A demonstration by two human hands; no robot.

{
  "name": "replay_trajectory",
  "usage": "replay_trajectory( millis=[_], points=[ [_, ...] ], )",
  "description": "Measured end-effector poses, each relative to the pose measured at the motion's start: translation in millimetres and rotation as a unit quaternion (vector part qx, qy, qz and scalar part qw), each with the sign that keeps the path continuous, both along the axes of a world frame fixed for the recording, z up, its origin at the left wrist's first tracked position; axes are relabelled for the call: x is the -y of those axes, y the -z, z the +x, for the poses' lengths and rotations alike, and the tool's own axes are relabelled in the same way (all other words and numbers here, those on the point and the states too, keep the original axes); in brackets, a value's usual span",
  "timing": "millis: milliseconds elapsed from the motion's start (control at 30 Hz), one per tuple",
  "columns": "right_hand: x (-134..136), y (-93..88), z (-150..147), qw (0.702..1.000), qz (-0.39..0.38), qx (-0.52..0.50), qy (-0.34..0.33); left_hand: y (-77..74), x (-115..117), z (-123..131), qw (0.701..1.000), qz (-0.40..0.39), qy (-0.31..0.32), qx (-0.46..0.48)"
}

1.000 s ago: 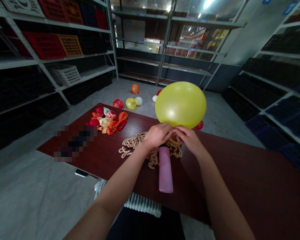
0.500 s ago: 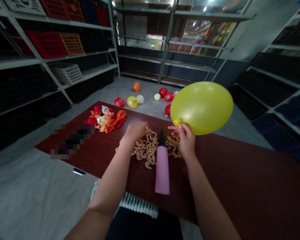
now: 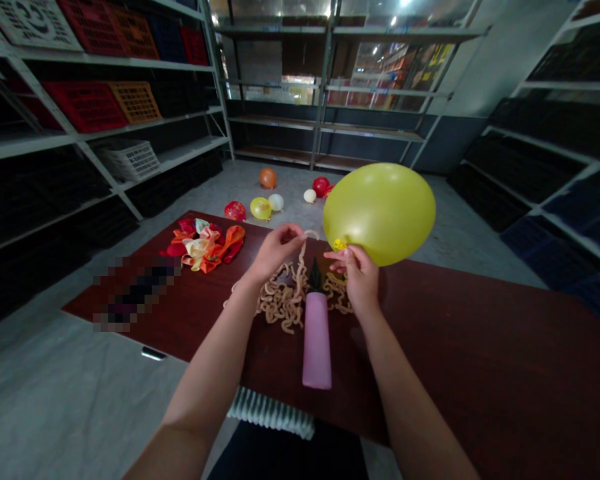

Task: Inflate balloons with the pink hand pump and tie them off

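Your right hand (image 3: 361,280) pinches the yellow latex balloon (image 3: 379,215) by its narrow neck (image 3: 340,245), the one spot thin enough to grip, so the taut, glossy body sits clear above the dark wood table (image 3: 455,333). Your left hand (image 3: 277,252) grasps a strand rising from the crinkled tan cord (image 3: 283,300) heaped on the table, just beside the pink hand pump (image 3: 317,350) lying there.

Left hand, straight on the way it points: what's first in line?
The left hand already pinches the pale looped strand; past that, the yellow balloon looks next, though depth is unclear.
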State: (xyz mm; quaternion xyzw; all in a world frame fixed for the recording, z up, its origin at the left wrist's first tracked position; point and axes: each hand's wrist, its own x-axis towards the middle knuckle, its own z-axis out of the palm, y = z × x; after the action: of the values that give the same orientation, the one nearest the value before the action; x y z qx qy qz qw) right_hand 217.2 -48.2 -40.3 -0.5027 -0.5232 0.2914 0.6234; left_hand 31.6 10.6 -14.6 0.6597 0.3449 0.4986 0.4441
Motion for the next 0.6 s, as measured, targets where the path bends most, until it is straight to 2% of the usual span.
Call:
replay_trajectory(
  millis=[67, 100, 167, 200, 267, 333, 500, 600],
  points=[
    [0, 1.1, -1, 1.0, -0.003, 0.005, -0.006, 0.6, 2, 9, 0.98, -0.104, 0.041, 0.162],
    [0, 1.8, -2, 1.0, -0.005, 0.01, -0.011, 2.7, 2, 14, 0.964, -0.154, 0.052, 0.21],
    [0, 3.2, -4, 1.0, -0.008, 0.02, -0.019, 8.4, 1, 20, 0.943, -0.221, 0.032, 0.247],
    [0, 4.0, -5, 0.999, -0.009, 0.022, -0.022, 10.9, 0, 23, 0.941, -0.226, 0.005, 0.252],
    [0, 5.8, -7, 0.999, -0.014, 0.021, -0.03, 13.1, 1, 28, 0.948, -0.182, -0.049, 0.255],
    [0, 7.6, -10, 0.999, -0.02, 0.02, -0.038, 10.7, 5, 33, 0.962, -0.106, -0.069, 0.244],
    [2, 11.8, -12, 0.996, -0.028, 0.078, -0.039, -3.0, 28, 43, 0.98, 0.048, -0.059, 0.185],
    [3, 12.7, -13, 0.993, -0.029, 0.106, -0.039, -6.5, 36, 41, 0.984, 0.083, -0.048, 0.151]
  ],
)
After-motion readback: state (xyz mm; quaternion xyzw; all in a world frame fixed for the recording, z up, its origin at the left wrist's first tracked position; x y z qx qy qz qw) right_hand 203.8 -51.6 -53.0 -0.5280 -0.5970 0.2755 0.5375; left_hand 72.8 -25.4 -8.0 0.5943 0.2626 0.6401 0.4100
